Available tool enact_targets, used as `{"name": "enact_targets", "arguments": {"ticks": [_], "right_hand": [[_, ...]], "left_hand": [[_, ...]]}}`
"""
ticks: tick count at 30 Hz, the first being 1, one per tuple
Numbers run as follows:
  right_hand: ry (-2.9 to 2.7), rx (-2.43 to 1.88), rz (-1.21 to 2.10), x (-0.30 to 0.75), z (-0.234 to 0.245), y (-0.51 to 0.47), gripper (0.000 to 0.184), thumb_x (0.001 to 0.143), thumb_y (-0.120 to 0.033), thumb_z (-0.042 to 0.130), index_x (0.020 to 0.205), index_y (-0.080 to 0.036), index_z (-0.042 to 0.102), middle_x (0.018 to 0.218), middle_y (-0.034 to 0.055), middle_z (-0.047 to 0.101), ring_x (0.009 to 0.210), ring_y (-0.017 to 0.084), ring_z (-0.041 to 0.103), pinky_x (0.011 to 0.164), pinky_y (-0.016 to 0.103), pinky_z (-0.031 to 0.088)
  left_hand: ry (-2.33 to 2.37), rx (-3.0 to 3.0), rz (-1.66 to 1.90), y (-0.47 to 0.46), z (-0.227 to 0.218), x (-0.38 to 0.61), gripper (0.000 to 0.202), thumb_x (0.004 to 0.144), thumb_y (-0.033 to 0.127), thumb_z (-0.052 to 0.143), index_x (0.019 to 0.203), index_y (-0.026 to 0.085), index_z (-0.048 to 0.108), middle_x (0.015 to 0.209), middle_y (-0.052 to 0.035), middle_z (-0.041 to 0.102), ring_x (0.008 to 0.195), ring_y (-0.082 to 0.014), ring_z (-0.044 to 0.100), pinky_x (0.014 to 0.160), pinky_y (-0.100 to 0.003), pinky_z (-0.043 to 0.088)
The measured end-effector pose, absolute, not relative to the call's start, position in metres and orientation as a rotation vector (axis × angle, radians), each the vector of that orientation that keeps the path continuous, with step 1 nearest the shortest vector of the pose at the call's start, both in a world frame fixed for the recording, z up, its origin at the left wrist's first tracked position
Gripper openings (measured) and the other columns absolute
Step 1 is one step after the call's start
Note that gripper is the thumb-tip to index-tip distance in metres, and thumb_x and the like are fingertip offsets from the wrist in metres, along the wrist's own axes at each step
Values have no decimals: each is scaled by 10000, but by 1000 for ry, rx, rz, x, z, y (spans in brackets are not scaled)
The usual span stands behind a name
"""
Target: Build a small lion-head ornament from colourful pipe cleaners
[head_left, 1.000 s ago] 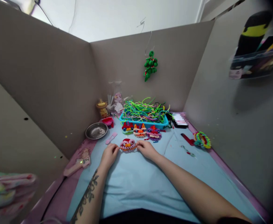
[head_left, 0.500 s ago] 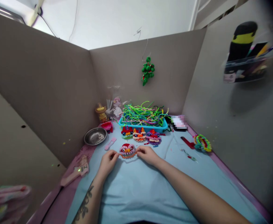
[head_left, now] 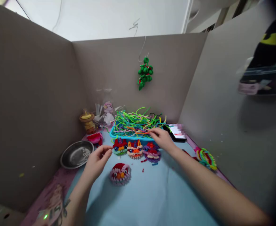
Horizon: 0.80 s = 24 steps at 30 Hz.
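My right hand (head_left: 161, 138) is at the front right rim of a blue tray (head_left: 112, 132) heaped with colourful fuzzy craft stems (head_left: 135, 119). Its thumb and fingertips pinch an orange fuzzy stem (head_left: 138, 130), which stretches left over the heap. My left hand (head_left: 97, 160) hovers left of the row of small heads, fingers curled with a gap at the thumb, holding nothing visible. Below and right of it, a red and pink lion-like head (head_left: 120, 174) of fuzzy stems rests on the blue cloth. Three similar heads (head_left: 135, 150) line up before the tray.
A metal bowl (head_left: 76, 154) with small white bits stands at left, near a pink-red piece (head_left: 94, 138) and a yellow-brown jar (head_left: 88, 123). A phone (head_left: 177, 132) lies right of the tray. A glue gun (head_left: 50, 210) is at lower left. Grey panels (head_left: 133, 72) enclose the table.
The orange stem, earlier stretched between both hands before the red and pink head, is now over the tray in my right hand. My left hand has let go. The view has shifted.
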State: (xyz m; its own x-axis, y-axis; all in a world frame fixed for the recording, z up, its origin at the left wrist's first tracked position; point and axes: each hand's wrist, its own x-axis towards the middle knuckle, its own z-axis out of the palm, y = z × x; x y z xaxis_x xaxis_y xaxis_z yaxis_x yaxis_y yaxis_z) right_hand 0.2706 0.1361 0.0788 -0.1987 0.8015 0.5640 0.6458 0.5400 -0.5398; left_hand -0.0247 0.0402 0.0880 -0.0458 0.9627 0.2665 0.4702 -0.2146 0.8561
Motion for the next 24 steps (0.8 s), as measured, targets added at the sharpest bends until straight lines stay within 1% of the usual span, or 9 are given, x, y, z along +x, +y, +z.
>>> {"name": "enact_targets", "arguments": {"ticks": [2, 5, 9, 12, 14, 16, 19, 22, 24], "right_hand": [[-2082, -1273, 154, 284, 79, 164, 222, 825, -228, 483, 906, -203, 688, 937, 51, 685, 908, 194, 601, 827, 305, 436], [-2355, -1395, 173, 295, 78, 196, 277, 770, -248, 569, 1027, -219, 667, 1026, 54, 675, 961, 216, 595, 846, 307, 433], [-2244, -1447, 99, 290, 82, 227, 287, 818, -312, 511, 1034, -195, 658, 1044, 67, 660, 962, 207, 594, 850, 302, 438], [-2151, -1455, 12, 280, 84, 253, 314, 813, -274, 505, 1082, -167, 627, 1089, 86, 631, 1015, 209, 568, 906, 307, 411], [-2133, -1498, -12, 273, 82, 273, 394, 782, -231, 534, 1158, -119, 570, 1164, 122, 584, 1095, 227, 521, 952, 317, 378], [-2159, -1546, -6, 269, 75, 293, 536, 741, -210, 575, 1250, -78, 475, 1276, 162, 490, 1191, 249, 441, 998, 333, 333], [-2239, -1713, 169, 266, 64, 314, 826, 649, -307, 687, 1354, -88, 318, 1358, 191, 382, 1232, 278, 395, 982, 343, 346], [-2277, -1884, 289, 261, 57, 323, 992, 572, -383, 741, 1386, -125, 236, 1308, 194, 440, 1141, 296, 486, 891, 343, 410], [-2342, -1896, 311, 256, 54, 323, 969, 561, -370, 751, 1369, -146, 265, 1218, 165, 533, 1043, 281, 553, 812, 316, 439]], "left_hand": [[1519, 1771, 1150, 50, 88, -25, 320, 756, 448, 546, 863, 163, 647, 762, -43, 651, 648, -155, 564, 574, -246, 442], [1499, 1879, 1030, 63, 89, -26, 291, 776, 425, 526, 863, 180, 656, 824, -46, 674, 710, -169, 594, 608, -246, 454], [1527, 1973, 946, 85, 96, -29, 282, 783, 407, 506, 854, 183, 663, 826, -41, 684, 735, -182, 605, 627, -250, 455], [1545, 1973, 925, 106, 100, -27, 295, 771, 400, 506, 855, 161, 658, 799, -44, 680, 714, -182, 597, 623, -256, 450], [1542, 1949, 934, 118, 96, -24, 306, 760, 404, 509, 844, 148, 654, 767, -42, 674, 706, -180, 595, 640, -260, 450], [1520, 1909, 938, 127, 89, -21, 310, 752, 405, 509, 834, 142, 650, 766, -43, 671, 708, -180, 594, 645, -262, 451], [1476, 1843, 924, 136, 78, -16, 309, 746, 407, 512, 823, 141, 648, 747, -42, 664, 697, -178, 589, 623, -259, 447], [1450, 1736, 952, 143, 72, -11, 310, 738, 419, 527, 796, 136, 637, 675, -21, 628, 621, -151, 555, 564, -236, 423], [1423, 1666, 997, 148, 73, -8, 318, 734, 434, 536, 787, 134, 629, 632, -2, 597, 570, -128, 521, 526, -219, 399]]}}
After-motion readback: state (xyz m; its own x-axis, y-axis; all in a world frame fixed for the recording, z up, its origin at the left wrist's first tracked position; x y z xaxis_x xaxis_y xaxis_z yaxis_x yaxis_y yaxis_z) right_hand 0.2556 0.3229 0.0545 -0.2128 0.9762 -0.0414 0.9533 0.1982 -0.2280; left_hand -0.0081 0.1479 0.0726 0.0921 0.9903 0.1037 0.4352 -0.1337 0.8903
